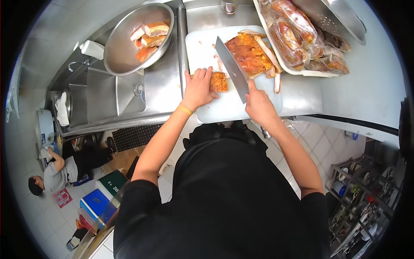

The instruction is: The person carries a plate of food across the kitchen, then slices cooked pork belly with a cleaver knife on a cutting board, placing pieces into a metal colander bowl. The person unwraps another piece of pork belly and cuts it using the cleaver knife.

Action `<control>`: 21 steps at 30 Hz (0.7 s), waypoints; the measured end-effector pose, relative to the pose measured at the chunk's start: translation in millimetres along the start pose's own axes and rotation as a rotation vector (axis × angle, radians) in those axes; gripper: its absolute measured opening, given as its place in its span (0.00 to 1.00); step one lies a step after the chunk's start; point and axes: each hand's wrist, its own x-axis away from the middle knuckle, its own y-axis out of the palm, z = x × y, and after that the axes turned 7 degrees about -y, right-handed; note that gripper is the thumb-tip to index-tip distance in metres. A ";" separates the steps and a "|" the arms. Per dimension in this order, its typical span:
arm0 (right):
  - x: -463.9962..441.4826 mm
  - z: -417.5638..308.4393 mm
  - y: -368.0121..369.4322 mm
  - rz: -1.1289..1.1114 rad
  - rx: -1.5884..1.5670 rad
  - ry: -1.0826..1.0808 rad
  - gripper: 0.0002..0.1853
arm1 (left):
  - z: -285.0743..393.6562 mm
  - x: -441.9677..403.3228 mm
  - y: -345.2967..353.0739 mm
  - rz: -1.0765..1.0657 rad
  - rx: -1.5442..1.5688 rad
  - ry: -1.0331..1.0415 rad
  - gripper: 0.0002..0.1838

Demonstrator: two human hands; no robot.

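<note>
My right hand is closed round the handle of a large cleaver, its broad blade slanting up and to the left over the white cutting board. My left hand lies over a small cut piece of roast pork, gripping its left end; the fingers partly hide it. The blade is just right of that piece. Beyond the blade rests a bigger slab of roast pork with browned, crackled skin. Trimmed strips of pork lie along the slab's right side.
At the upper left, a perforated metal bowl holds several pork pieces beside the sink. A white tray of plastic-wrapped meat stands at the right. A glass is at the back. Another person works at the far left.
</note>
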 end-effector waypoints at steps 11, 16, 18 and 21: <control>6.2 -47.5 5.6 -0.202 0.116 0.095 0.21 | 6.7 -16.9 27.1 -0.215 -0.097 -0.104 0.22; 5.1 -43.8 5.1 -0.213 0.058 0.086 0.17 | 1.6 -22.8 29.2 -0.251 -0.065 -0.106 0.23; -19.3 -31.8 30.0 -0.135 0.062 0.008 0.17 | 0.9 -20.5 28.6 -0.262 -0.073 -0.083 0.24; -65.8 -20.6 60.2 -0.053 0.055 -0.020 0.17 | 1.1 -25.0 23.0 -0.325 -0.077 -0.097 0.25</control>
